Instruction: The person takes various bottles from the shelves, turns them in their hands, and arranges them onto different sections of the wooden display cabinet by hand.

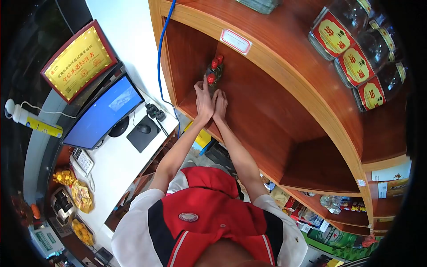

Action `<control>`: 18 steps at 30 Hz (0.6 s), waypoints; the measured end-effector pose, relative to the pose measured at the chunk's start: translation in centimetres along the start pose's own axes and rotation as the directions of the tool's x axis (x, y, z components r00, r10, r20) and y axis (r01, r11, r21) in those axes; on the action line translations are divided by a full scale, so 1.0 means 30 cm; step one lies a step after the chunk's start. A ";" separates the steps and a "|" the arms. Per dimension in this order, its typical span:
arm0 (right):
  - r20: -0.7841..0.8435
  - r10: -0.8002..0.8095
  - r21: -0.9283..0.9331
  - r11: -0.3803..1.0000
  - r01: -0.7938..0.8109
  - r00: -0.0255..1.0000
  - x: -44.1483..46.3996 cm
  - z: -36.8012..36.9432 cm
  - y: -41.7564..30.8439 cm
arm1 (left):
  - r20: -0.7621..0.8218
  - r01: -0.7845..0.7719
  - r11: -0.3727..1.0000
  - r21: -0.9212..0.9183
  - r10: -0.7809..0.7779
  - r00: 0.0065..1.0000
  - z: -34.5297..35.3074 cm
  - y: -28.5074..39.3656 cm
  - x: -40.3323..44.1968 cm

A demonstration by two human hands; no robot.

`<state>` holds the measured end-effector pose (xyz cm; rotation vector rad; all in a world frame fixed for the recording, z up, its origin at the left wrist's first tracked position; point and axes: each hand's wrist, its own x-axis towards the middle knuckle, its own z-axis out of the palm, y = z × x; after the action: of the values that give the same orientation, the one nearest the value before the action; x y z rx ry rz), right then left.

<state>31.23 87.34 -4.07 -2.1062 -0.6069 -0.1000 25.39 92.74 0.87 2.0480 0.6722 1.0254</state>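
Observation:
Small clear glass bottles with red caps [214,63] stand in a line inside the wooden shelf compartment. My left hand [203,101] is closed around the side of the nearest bottle [211,79], its index finger pointing up along the glass. On the other side, my right hand [220,104] has its fingers curled in at the same bottle's lower part. My wrists almost touch each other. The hands hide most of the bottle's base.
Large jars with red and yellow labels [356,64] stand on the upper shelf. A blue cable [160,58] hangs by the shelf's left side. Left of me, a white desk [120,167] carries a monitor [104,111], mouse [143,128] and telephone [82,161].

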 end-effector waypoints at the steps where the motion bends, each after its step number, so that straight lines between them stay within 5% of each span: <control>1: -0.004 0.007 -0.006 1.000 -0.007 1.000 0.014 0.016 -0.003 | -0.003 0.013 0.998 0.062 -0.013 1.000 -0.001 -0.008 0.010; 4: -0.071 -0.028 0.081 0.996 0.033 0.997 0.048 0.055 -0.016 | 0.084 0.032 0.973 0.227 -0.053 0.995 -0.006 -0.030 0.063; 14: -0.204 0.023 0.058 0.998 -0.011 0.979 0.117 0.136 0.006 | 0.176 0.004 1.000 -0.013 -0.002 0.984 0.049 -0.105 0.141; 16: -0.192 0.010 0.087 0.996 0.007 0.981 0.090 0.112 -0.034 | 0.068 -0.097 0.993 0.067 0.093 0.993 0.072 -0.141 0.133; 18: -0.060 0.356 0.104 0.931 -0.349 0.932 0.084 0.074 -0.103 | 0.229 0.090 0.993 0.076 -0.105 0.968 -0.020 -0.023 0.135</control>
<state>31.67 91.52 -2.28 -2.0772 -0.1747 0.0482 27.01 96.27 2.37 2.1266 0.6831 0.7011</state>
